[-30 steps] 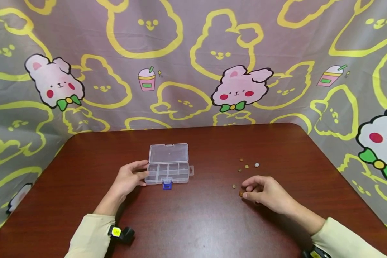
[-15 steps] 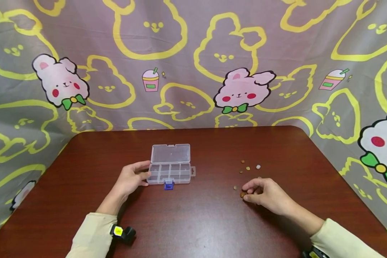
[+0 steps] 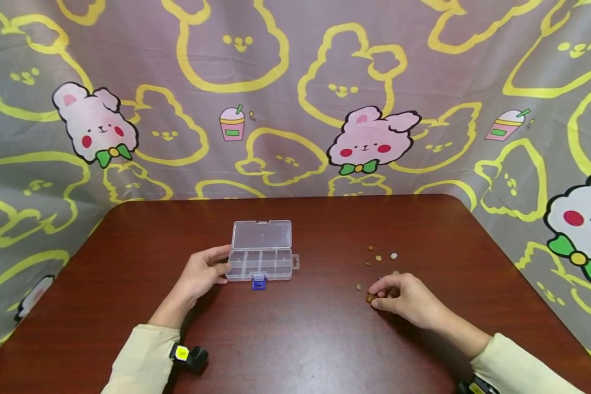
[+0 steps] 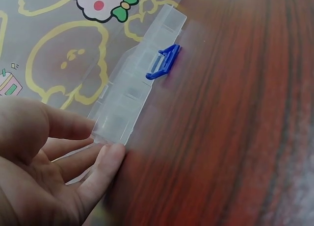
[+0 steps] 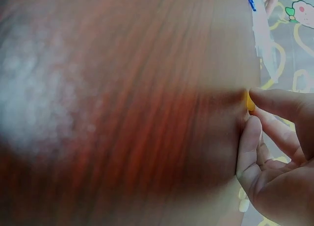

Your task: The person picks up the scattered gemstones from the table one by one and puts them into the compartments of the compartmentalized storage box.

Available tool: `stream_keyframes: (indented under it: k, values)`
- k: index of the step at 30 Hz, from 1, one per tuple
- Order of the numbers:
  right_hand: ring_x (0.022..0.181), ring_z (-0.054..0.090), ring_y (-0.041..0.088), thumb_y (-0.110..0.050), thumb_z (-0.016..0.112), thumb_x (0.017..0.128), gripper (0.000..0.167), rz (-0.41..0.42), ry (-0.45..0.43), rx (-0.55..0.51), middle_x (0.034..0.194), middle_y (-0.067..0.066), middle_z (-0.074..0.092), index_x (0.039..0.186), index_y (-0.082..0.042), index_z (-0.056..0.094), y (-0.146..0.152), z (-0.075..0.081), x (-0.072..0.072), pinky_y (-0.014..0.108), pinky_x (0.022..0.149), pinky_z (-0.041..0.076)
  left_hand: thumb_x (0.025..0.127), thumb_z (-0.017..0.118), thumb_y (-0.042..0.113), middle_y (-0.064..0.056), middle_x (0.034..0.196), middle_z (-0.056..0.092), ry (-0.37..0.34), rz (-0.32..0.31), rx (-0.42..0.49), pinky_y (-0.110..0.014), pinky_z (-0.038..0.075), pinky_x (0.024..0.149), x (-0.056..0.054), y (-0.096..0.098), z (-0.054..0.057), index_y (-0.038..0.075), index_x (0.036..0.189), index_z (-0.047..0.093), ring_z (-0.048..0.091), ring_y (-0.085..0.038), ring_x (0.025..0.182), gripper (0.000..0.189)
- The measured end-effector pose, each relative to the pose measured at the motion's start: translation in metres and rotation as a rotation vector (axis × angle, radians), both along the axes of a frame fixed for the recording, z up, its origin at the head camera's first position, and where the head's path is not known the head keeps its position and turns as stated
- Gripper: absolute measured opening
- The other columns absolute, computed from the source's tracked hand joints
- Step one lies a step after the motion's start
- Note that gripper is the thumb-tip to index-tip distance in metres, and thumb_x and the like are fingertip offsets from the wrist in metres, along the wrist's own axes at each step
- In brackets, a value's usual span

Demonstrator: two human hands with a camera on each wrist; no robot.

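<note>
A clear plastic compartment box (image 3: pixel 260 262) stands with its lid (image 3: pixel 262 235) raised at the back and a blue latch (image 3: pixel 259 283) hanging in front. Its visible compartments look bare. My left hand (image 3: pixel 204 273) grips the box's left end, thumb at the front corner and fingers behind. On the right, my right hand (image 3: pixel 406 298) pinches a glossy amber stone (image 3: pixel 370 298) at the tabletop between thumb and fingertips. The stone shows yellow (image 5: pixel 250 101) in the right wrist view, partly covered by the fingers. A small greenish-grey stone (image 3: pixel 359 287) lies just left of this hand.
Beyond the right hand lie an orange-brown stone (image 3: pixel 370 248), a yellow stone (image 3: pixel 378 258), a white stone (image 3: pixel 394 255) and a small brown stone (image 3: pixel 367 264). The dark wooden table (image 3: pixel 295 339) ends at a patterned curtain (image 3: pixel 285 82).
The head view shifts slightly. My right fingers stay at the amber stone, closing a little around it; the left hand keeps its hold on the box.
</note>
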State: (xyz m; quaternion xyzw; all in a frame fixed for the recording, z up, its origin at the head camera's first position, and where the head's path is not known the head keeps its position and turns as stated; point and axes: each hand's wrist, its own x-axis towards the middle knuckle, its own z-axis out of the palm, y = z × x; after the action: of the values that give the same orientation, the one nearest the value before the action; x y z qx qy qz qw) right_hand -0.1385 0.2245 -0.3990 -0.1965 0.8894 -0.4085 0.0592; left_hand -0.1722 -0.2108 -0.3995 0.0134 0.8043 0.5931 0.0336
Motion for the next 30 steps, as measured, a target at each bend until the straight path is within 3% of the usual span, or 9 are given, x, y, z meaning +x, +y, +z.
stream_keyframes:
  k: [6,14,30]
  values:
    - [0.071,0.055,0.009,-0.012,0.082,0.082,0.010,-0.004,0.023,0.010,0.080,-0.004,0.060,0.090,-0.014,0.075,0.0001,0.0002,0.0001,0.024,0.061,0.047,0.094,0.057,-0.008,-0.032,0.140,0.051,-0.005,-0.004,-0.018,-0.030,0.058,0.068,-0.0013,0.0007,0.0013,-0.011,0.142,0.048,0.066,-0.025,0.095,0.048]
    - [0.069,0.055,0.010,-0.013,0.084,0.081,0.016,-0.002,0.018,0.012,0.082,-0.002,0.058,0.095,-0.013,0.076,-0.0017,0.0006,-0.0004,0.025,0.057,0.047,0.095,0.056,-0.006,-0.032,0.142,0.049,-0.007,-0.017,-0.039,-0.033,0.059,0.072,0.0008,0.0011,0.0023,-0.011,0.143,0.047,0.066,-0.029,0.099,0.049]
    - [0.073,0.053,0.009,-0.015,0.082,0.084,0.009,0.028,0.038,-0.007,0.080,-0.007,0.060,0.090,-0.017,0.075,-0.0012,-0.0008,0.0002,0.024,0.061,0.046,0.096,0.057,-0.004,-0.030,0.144,0.049,-0.017,-0.031,-0.046,-0.035,0.059,0.075,0.0029,-0.0002,0.0014,-0.008,0.145,0.047,0.065,-0.031,0.103,0.050]
